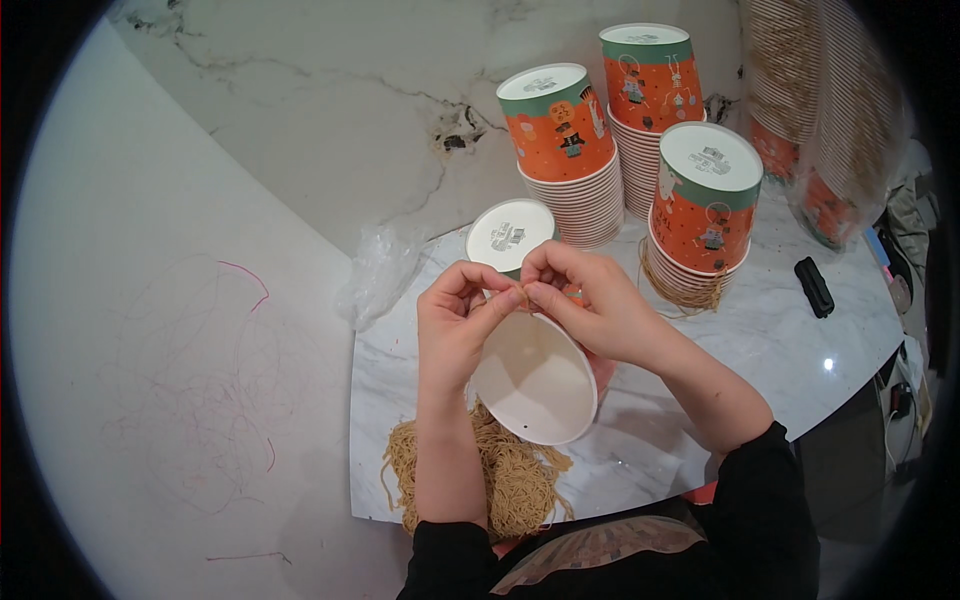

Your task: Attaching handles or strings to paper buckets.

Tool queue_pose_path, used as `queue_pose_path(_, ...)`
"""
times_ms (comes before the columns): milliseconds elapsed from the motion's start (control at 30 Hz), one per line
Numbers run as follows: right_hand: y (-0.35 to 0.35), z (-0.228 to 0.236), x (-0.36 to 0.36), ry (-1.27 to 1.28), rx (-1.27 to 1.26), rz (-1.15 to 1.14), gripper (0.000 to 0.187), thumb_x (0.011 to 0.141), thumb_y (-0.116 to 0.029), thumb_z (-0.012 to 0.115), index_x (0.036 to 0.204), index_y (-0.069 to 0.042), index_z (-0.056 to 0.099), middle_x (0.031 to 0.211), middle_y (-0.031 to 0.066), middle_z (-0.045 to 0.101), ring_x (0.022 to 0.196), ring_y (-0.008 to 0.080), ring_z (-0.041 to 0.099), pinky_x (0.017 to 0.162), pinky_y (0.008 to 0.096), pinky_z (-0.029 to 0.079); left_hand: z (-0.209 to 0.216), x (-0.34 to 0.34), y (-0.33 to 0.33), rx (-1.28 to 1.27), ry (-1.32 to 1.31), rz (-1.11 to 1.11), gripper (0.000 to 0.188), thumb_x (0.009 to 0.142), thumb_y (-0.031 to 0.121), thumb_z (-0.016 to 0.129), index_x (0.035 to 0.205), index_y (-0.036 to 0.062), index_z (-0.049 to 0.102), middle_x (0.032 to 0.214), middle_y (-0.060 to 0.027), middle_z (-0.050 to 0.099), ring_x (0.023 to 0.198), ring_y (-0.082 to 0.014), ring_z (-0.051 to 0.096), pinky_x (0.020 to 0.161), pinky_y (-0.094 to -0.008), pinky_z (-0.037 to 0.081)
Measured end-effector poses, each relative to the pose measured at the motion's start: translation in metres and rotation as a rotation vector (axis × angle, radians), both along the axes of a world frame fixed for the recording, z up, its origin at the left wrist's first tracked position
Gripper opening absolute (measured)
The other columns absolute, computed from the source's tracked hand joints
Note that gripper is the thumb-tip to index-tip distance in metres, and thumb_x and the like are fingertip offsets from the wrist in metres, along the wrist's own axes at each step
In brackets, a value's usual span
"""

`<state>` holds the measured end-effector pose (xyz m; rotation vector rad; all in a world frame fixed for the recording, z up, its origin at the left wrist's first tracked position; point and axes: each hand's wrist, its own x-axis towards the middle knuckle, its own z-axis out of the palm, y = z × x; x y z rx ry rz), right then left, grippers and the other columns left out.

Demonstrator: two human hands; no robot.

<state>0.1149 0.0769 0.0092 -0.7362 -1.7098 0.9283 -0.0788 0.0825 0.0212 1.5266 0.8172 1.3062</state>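
Note:
A paper cup (545, 385) lies tipped on its side, its white inside facing me, with a small dark hole near the lower rim. My left hand (455, 315) and my right hand (590, 300) meet at its upper rim, thumbs and fingertips pinched together. A short bit of tan string (524, 291) shows between the fingertips, mostly hidden by them. Beneath my left forearm is a tangled heap of tan string (520, 475). Just behind my hands stands an upside-down cup (510, 232) with a white base.
Upside-down stacks of orange and green cups stand behind: a left stack (560, 130), a back stack (655, 90) and a right stack (708, 200) with string at its foot. A crumpled plastic bag (382, 275), a black object (814, 287) and bagged cups (850, 110) lie around the marbled table (790, 370).

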Motion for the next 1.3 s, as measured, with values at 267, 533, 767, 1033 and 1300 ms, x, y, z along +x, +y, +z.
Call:
queue_pose_path(267,0.0,-0.001,-0.003,0.031,0.091,-0.008,0.015,0.096,-0.009,0.064,0.106,0.002,0.063,0.094,0.0053,0.069,0.088,0.0118,0.065,0.08,0.0287,0.052,-0.002,0.006,0.0,0.002,-0.063,0.093,0.013,0.088,-0.004,0.075,0.096,-0.0009,0.066,0.09,-0.0048,0.071,0.076,-0.0042,0.064,0.065,-0.0167,0.05)
queue_pose_path(533,0.009,-0.009,0.0,0.139,-0.164,0.091,0.013,0.098,-0.01,0.064,0.107,-0.001,0.064,0.097,0.0001,0.068,0.089,0.0047,0.061,0.079,0.0237,0.051,-0.006,0.007,0.0,0.009,-0.015,0.116,0.012,0.088,-0.004,0.075,0.096,-0.0006,0.067,0.089,-0.0014,0.07,0.068,0.0004,0.055,0.06,-0.0145,0.042)
queue_pose_path(767,0.014,-0.005,0.002,0.273,-0.421,0.203,0.01,0.099,-0.01,0.063,0.106,-0.003,0.063,0.095,-0.0013,0.067,0.086,0.0035,0.061,0.075,0.0207,0.05,-0.004,-0.004,0.002,-0.004,0.128,0.076,0.007,0.089,-0.002,0.071,0.095,0.0012,0.071,0.089,0.0011,0.069,0.064,0.0032,0.045,0.056,-0.015,0.036)
queue_pose_path(1033,0.012,-0.008,0.0,0.196,-0.343,0.136,0.012,0.098,-0.01,0.065,0.106,-0.001,0.064,0.096,0.0003,0.069,0.088,0.0041,0.063,0.077,0.0208,0.052,-0.005,-0.004,-0.001,-0.032,0.221,0.084,0.008,0.091,0.008,0.074,0.097,0.0029,0.076,0.091,0.0012,0.071,0.062,0.003,0.042,0.055,-0.0165,0.033)
queue_pose_path(1300,0.006,-0.009,-0.007,0.103,-0.131,0.044,0.018,0.094,-0.008,0.066,0.11,0.0,0.062,0.094,0.001,0.066,0.089,0.0065,0.062,0.079,0.0244,0.052,0.002,-0.001,-0.008,-0.157,0.128,0.1,0.011,0.095,0.01,0.071,0.093,-0.0009,0.07,0.082,0.0011,0.07,0.061,0.0017,0.049,0.056,-0.0166,0.04)
